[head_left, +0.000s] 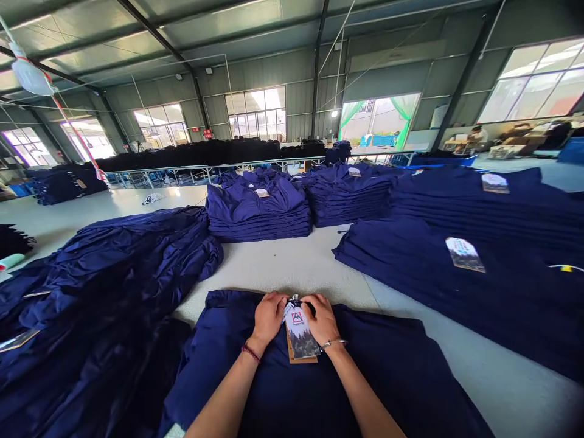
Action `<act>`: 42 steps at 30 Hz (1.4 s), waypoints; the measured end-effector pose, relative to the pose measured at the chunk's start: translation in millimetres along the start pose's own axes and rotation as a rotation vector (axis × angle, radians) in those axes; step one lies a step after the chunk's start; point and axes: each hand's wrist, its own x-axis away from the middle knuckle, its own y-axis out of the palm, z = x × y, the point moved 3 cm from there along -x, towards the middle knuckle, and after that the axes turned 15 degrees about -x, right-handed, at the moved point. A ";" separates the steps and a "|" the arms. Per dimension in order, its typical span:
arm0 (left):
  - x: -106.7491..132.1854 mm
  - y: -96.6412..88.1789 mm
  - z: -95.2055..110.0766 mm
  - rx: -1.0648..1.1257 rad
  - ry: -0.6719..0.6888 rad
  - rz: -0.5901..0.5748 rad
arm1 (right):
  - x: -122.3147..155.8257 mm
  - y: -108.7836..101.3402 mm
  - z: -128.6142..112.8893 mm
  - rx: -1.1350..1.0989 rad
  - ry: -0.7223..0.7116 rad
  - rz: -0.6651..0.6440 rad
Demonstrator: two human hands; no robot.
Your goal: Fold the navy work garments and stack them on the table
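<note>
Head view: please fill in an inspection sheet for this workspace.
Surface: pale tabletop, visible in the middle and at right.
Job's things: navy garment laid flat in front; forest-picture hang tag over brown card at its upper middle.
Clutter: folded navy stacks beyond, loose navy heap at left, black-and-white cloth farther back.
Hands: left hand and right hand at the garment's upper edge, either side of the tag; grip unclear.
Cables: red-and-white line hanging at left; whether a cable, unclear.
Surroundings: windows, green curtains, white lamp at upper left.

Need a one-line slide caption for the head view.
Left hand and right hand at the top edge of a navy garment, either side of its hang tag, with navy garment stacks beyond.
</note>
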 end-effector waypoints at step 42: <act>16.1 -1.6 -6.6 0.334 0.086 0.045 | 10.9 -23.6 -20.9 -0.137 0.061 0.001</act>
